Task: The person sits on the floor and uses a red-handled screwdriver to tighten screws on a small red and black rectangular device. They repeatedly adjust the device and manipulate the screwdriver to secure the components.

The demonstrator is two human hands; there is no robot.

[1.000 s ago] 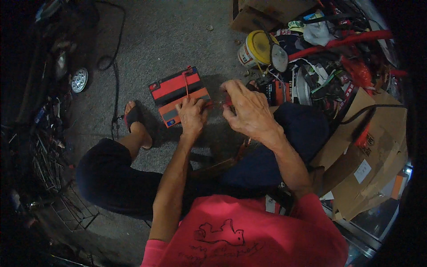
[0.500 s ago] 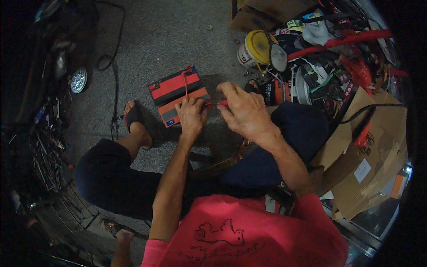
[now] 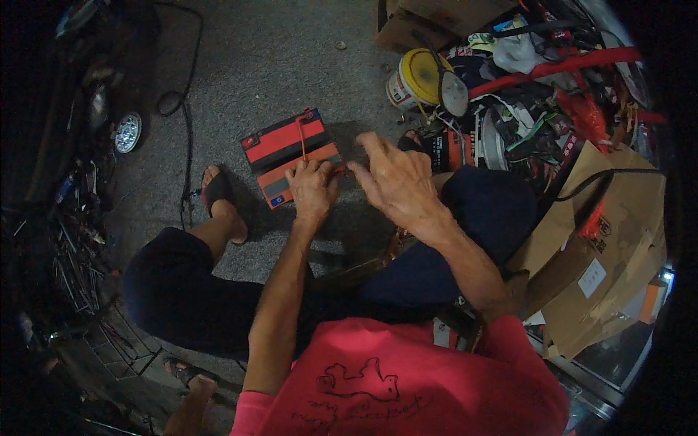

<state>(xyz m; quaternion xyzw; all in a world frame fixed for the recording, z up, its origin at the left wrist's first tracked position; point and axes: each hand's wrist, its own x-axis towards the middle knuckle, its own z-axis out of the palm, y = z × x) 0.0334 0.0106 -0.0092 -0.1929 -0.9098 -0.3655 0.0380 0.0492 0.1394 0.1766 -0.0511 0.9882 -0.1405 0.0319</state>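
Two batteries lie side by side on the floor ahead of me: a red-and-black battery (image 3: 285, 142) farther off and an orange-and-grey battery (image 3: 275, 182) nearer. A short red wire (image 3: 302, 138) runs between them. My left hand (image 3: 314, 189) rests on the nearer battery's right part, its fingers bent over it and the thumb side close to the right end. Just right of that end is my right hand (image 3: 400, 178), its thumb reaching toward the battery. A red-handled tool like a screwdriver showed in it earlier; thumb and palm now cover it.
A bucket with a yellow lid (image 3: 422, 76) stands at the far right beside a heap of scrap parts (image 3: 531, 109). Flattened cardboard (image 3: 596, 269) lies at right. A black cable (image 3: 190, 65) and a round lamp (image 3: 128, 132) are on the left. My sandalled foot (image 3: 218, 192) stands near the batteries.
My right thumb has swung up and left across the red handle, which no longer shows. The left hand and the nearer battery stay put; the farther battery has barely shifted.
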